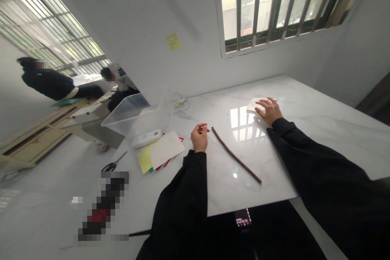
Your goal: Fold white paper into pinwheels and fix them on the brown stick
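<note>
My left hand (200,138) hovers over or rests on the marbled white table, fingers curled together. What they pinch, if anything, is too small to make out. Just to its right lies a thin dark brown stick (236,156), slanting across the tabletop and apart from the hand. Farther back, my right hand (270,112) has its fingers spread over a small pad of off-white paper (252,106), partly covering it. Two tiny shiny bits (226,117) lie between the hands.
Left of my left hand lie coloured paper sheets (166,150), a white oblong device (147,139) and black scissors (112,164). Behind them stands a clear plastic bin (131,113). A small white item with a cable (180,102) is by the wall. Two people sit at far left.
</note>
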`<state>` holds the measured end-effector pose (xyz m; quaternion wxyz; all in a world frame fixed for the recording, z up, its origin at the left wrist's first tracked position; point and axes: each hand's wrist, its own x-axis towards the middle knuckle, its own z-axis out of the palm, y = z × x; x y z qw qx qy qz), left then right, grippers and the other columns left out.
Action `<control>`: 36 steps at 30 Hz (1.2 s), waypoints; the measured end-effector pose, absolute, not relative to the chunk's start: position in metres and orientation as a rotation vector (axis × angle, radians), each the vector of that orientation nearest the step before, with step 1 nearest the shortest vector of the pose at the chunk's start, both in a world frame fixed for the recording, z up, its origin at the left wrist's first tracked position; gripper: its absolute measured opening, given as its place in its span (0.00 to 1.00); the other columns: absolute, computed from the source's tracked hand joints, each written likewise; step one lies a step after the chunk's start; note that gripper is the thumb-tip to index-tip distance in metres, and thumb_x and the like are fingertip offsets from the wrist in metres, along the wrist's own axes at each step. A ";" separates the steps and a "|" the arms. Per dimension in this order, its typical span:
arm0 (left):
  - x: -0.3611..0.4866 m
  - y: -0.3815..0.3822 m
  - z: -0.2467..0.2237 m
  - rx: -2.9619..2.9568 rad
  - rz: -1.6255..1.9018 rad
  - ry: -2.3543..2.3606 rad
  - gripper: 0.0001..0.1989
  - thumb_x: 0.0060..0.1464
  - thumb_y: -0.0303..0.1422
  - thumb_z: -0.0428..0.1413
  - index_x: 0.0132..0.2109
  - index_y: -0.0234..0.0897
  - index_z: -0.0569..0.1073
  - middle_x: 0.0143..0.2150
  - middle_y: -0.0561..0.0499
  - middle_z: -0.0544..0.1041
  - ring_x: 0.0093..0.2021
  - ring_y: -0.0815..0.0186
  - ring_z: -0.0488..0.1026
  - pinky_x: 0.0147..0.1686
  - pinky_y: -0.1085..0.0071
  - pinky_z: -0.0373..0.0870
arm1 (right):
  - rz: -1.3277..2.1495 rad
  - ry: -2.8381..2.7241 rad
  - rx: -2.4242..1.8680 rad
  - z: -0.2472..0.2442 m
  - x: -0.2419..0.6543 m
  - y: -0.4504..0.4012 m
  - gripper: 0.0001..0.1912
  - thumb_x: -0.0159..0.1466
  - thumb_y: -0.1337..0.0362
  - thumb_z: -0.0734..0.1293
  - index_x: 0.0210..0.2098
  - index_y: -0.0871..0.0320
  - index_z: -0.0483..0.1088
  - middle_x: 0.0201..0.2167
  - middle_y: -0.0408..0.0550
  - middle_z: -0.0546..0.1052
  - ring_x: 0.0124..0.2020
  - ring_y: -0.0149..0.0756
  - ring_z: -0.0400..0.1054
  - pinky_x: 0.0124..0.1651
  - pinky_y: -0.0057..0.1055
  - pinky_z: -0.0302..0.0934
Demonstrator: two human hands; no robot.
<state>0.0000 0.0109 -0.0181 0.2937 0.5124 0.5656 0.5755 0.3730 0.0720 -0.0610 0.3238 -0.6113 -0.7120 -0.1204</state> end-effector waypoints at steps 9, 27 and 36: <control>0.004 -0.017 -0.014 1.917 1.259 1.587 0.11 0.56 0.30 0.59 0.45 0.42 0.82 0.37 0.50 0.82 0.29 0.65 0.73 0.38 0.67 0.71 | 0.156 -1.996 -1.175 -0.031 0.248 0.016 0.14 0.72 0.60 0.63 0.44 0.53 0.82 0.48 0.53 0.82 0.54 0.49 0.70 0.65 0.49 0.62; -0.186 -0.081 0.007 2.367 0.431 2.235 0.31 0.56 0.31 0.50 0.66 0.35 0.75 0.64 0.39 0.76 0.61 0.46 0.75 0.63 0.52 0.71 | 0.165 -2.103 -1.412 -0.041 0.235 0.020 0.16 0.74 0.60 0.62 0.50 0.62 0.78 0.51 0.59 0.79 0.52 0.48 0.69 0.63 0.43 0.59; -0.155 -0.079 0.048 2.161 1.090 2.473 0.19 0.64 0.39 0.50 0.52 0.42 0.84 0.48 0.39 0.84 0.45 0.47 0.79 0.50 0.52 0.73 | 0.170 -2.095 -1.427 -0.040 0.234 0.020 0.15 0.75 0.60 0.62 0.50 0.61 0.78 0.51 0.59 0.79 0.52 0.49 0.69 0.62 0.44 0.59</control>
